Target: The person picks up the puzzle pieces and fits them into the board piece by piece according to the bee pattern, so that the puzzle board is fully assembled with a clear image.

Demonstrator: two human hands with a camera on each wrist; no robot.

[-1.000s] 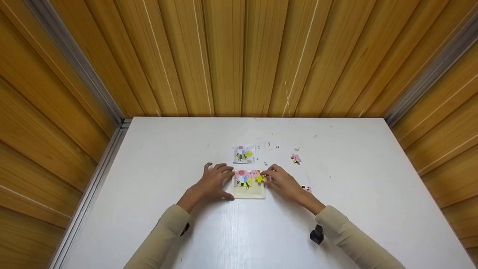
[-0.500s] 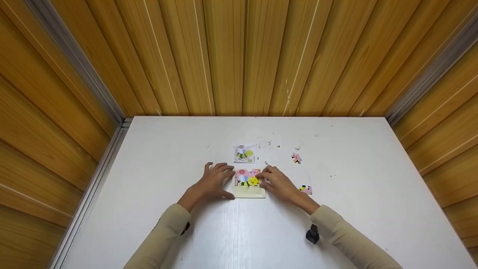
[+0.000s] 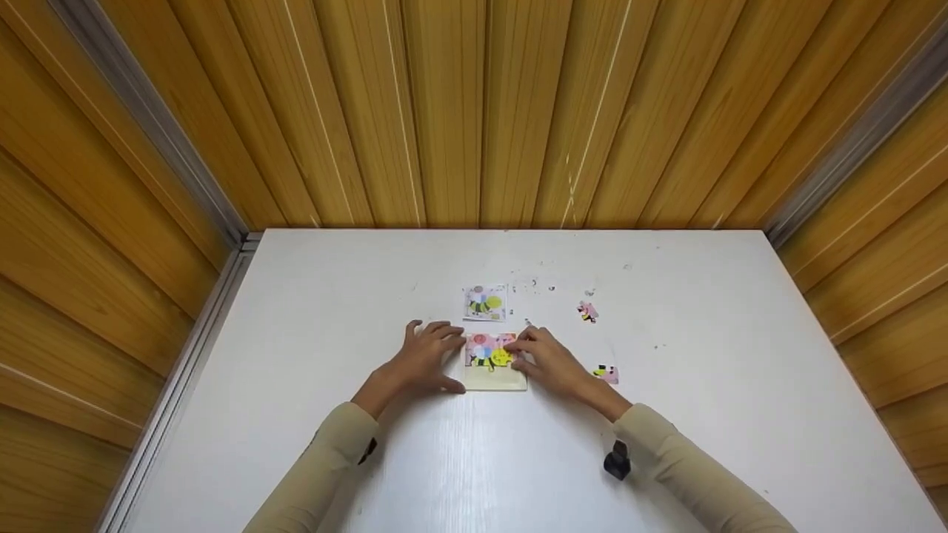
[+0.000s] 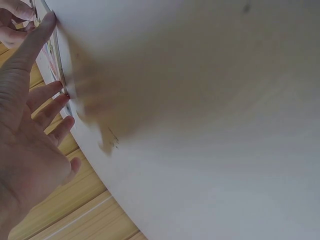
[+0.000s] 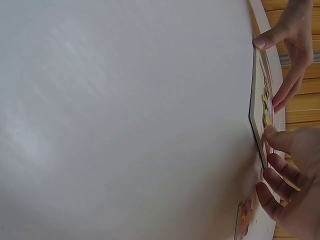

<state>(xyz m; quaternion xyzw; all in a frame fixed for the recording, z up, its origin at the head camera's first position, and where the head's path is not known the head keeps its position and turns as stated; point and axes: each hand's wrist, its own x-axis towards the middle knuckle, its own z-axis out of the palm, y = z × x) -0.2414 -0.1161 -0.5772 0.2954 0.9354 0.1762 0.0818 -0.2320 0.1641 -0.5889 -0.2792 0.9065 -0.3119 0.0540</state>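
A small jigsaw puzzle tray [image 3: 495, 380] lies on the white table, its upper half filled with pink and yellow bee-picture pieces and its lower half bare. My left hand [image 3: 424, 358] rests along the tray's left edge, thumb at the near corner and fingertips farther up, fingers extended. At the right side, my right hand [image 3: 555, 364] pinches a yellow puzzle piece [image 3: 501, 357] with thumb and forefinger, low against the tray; its fingers partly cover it. In the right wrist view the right thumb [image 5: 276, 138] touches the tray's surface.
A picture card [image 3: 485, 303] with the bee lies just beyond the tray. Two loose spots of puzzle pieces sit to the right: a pink one [image 3: 587, 312] farther back and a pink-and-yellow one [image 3: 606, 374] near the right wrist. Wood-patterned walls [image 3: 511, 111] enclose the table.
My right hand has moved slightly left with the yellow piece, from the tray's right edge to beside the filled pieces. The left hand stays in place.
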